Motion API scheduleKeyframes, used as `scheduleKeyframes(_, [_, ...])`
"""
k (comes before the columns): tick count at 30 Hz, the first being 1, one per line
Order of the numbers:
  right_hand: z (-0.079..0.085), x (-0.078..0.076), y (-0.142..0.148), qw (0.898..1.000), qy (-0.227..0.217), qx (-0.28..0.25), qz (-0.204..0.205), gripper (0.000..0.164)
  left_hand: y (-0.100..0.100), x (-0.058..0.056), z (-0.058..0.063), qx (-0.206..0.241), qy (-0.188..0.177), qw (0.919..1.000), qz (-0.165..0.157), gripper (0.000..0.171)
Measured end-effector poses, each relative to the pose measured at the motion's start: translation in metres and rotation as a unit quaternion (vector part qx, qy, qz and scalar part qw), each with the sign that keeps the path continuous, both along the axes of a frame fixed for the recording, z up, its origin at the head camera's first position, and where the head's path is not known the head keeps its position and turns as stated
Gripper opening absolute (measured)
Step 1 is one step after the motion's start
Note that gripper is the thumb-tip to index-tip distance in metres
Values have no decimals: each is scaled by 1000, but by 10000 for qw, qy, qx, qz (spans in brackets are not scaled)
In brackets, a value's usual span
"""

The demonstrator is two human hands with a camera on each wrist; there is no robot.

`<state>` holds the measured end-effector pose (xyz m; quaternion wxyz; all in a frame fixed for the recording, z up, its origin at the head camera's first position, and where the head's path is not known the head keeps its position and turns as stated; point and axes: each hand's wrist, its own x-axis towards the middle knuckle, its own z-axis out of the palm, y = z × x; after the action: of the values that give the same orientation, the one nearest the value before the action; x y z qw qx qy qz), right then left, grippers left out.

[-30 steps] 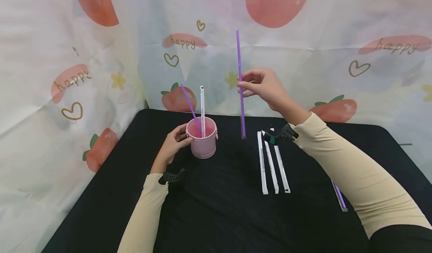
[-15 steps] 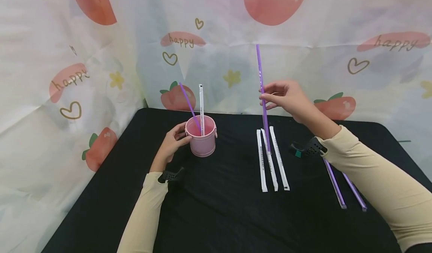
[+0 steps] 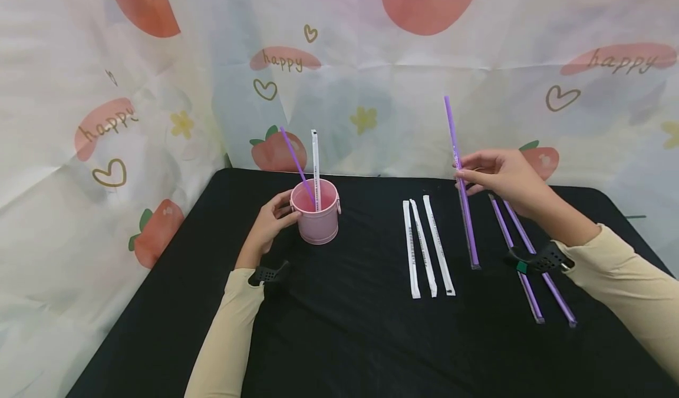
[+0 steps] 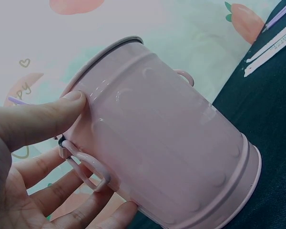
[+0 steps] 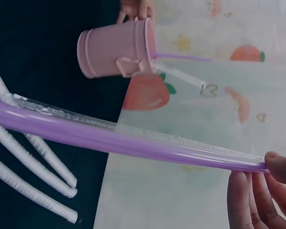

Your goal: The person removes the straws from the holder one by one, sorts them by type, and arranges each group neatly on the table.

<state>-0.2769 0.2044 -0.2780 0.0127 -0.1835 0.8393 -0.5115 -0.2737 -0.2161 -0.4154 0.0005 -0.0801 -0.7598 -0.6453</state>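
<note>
At the left of the black table stands a small pink bucket (image 3: pixel 318 228), upright in the head view. My left hand (image 3: pixel 269 224) grips its left side; in the left wrist view the thumb presses just below the rim and the fingers lie by the small side handle (image 4: pixel 88 164). Inside lean a purple straw (image 3: pixel 293 152) and a white paper-wrapped straw (image 3: pixel 316 162). Well to the right, my right hand (image 3: pixel 501 177) pinches a long purple straw (image 3: pixel 467 227) in a clear wrapper near its middle, thumb against fingers. That straw is tilted, its lower end close over the table.
Three white paper-wrapped straws (image 3: pixel 424 249) lie side by side between the bucket and the held straw. Two purple straws (image 3: pixel 556 295) in clear wrappers lie farther right, partly under the right wrist's black strap (image 3: pixel 546 259). A printed cloth (image 3: pixel 366 91) hangs behind the table.
My right hand has carried the purple straw rightward and down, past the white straws toward the two purple ones. The left hand keeps its hold on the bucket.
</note>
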Motion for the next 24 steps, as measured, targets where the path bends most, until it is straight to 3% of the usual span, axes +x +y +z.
scheduleKeyframes(6, [-9, 4, 28, 9996, 127, 236, -124, 22, 0, 0, 0, 5, 32, 10000, 9, 60])
scheduleKeyframes(10, [-15, 5, 49, 9995, 154, 282, 45, 25, 0, 0, 0, -17, 41, 10000, 2, 59])
scheduleKeyframes(17, [-25, 11, 81, 9964, -112, 787, -283, 20, 0, 0, 0, 14, 40, 10000, -8, 58])
scheduleKeyframes(24, [-39, 12, 115, 9964, -230, 785, -224, 24, 0, -2, -2, 9, 23, 10000, -1, 59])
